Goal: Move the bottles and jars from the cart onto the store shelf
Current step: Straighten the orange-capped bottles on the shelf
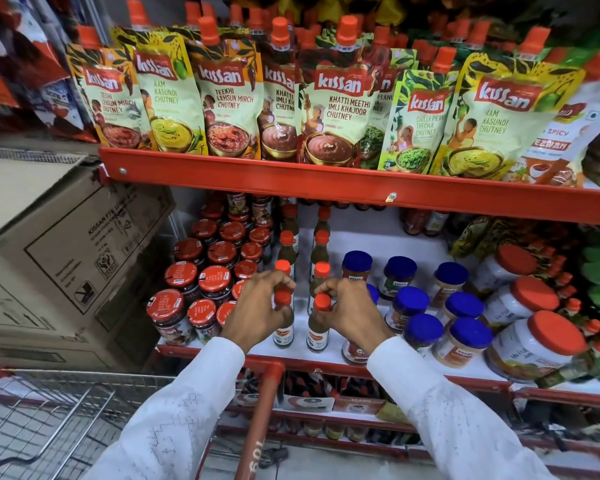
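Two small green-sauce bottles with red caps stand at the front of the white shelf [361,355], each heading a row of like bottles. My left hand [257,311] grips the neck of the left sauce bottle [284,336]. My right hand [349,311] holds the neck of the right sauce bottle [318,336]. Both bottles are upright and touch the shelf. The wire cart [49,420] with its red handle [260,420] is below, at the lower left; its visible part shows no bottles.
Red-lidded jars [201,289] crowd the shelf left of the bottles; blue-lidded jars [430,306] and large orange-lidded jam jars [534,337] stand to the right. A red upper shelf [326,183] with chutney pouches overhangs. A cardboard box [59,244] sits at the left.
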Tool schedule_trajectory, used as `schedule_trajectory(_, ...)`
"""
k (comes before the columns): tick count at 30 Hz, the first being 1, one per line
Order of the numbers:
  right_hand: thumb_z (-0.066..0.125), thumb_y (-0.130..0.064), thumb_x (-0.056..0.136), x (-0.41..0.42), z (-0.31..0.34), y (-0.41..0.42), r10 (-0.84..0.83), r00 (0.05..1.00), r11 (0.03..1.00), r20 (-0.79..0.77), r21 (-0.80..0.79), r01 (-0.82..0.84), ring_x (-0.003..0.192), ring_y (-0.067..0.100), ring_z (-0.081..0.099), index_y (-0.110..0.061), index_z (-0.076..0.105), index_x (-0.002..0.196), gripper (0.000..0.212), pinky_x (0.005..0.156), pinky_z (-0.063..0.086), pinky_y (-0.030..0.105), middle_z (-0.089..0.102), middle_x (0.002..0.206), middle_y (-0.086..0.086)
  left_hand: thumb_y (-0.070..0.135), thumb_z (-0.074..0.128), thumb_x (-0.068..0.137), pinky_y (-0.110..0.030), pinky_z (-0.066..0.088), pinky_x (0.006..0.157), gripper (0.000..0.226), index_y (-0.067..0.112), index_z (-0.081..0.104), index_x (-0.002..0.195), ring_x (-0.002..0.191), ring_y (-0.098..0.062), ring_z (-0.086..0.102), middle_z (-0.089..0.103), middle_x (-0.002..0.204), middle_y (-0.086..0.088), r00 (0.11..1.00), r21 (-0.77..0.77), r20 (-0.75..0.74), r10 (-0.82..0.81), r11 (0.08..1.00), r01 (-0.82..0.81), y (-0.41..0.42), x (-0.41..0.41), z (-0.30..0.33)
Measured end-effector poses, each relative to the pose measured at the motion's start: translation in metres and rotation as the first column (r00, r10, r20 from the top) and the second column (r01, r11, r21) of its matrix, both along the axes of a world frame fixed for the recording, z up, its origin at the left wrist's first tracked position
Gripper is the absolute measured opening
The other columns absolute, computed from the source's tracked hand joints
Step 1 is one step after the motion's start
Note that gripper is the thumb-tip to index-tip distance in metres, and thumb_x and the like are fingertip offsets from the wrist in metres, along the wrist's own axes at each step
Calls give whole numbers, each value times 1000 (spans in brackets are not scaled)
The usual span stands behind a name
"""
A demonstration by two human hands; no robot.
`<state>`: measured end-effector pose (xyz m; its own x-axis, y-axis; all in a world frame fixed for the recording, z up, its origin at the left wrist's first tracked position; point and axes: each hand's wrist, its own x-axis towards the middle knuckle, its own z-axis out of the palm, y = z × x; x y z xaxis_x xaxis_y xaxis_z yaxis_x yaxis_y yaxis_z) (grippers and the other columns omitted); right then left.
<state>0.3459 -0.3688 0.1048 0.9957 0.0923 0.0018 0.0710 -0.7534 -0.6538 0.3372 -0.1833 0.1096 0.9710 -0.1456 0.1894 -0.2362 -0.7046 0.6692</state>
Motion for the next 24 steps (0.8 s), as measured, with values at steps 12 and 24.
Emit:
schedule_trajectory(12, 82, -4, 70, 0, 0, 2, 20, 1000, 999, 23, -31, -20, 95, 16, 70, -16, 74, 109, 42, 86, 58, 28, 75, 110, 1, 3, 75, 73, -23, 53, 80, 39, 12, 71, 111, 84, -17, 69, 75, 97, -4, 993, -23, -42, 113, 993, -114, -4, -4, -5)
schedule_trajectory(24, 84, -3, 70, 1, 0, 4, 29, 1000, 998, 6, -59, -28, 96, 17, 70, -17, 73, 111, 45, 88, 59, 32, 74, 111, 1, 3, 70, 74, -29, 57, 75, 34, 11, 72, 107, 81, -23, 69, 76, 93, -10, 991, 38, -37, 125, 992, -124, -4, -7, -2)
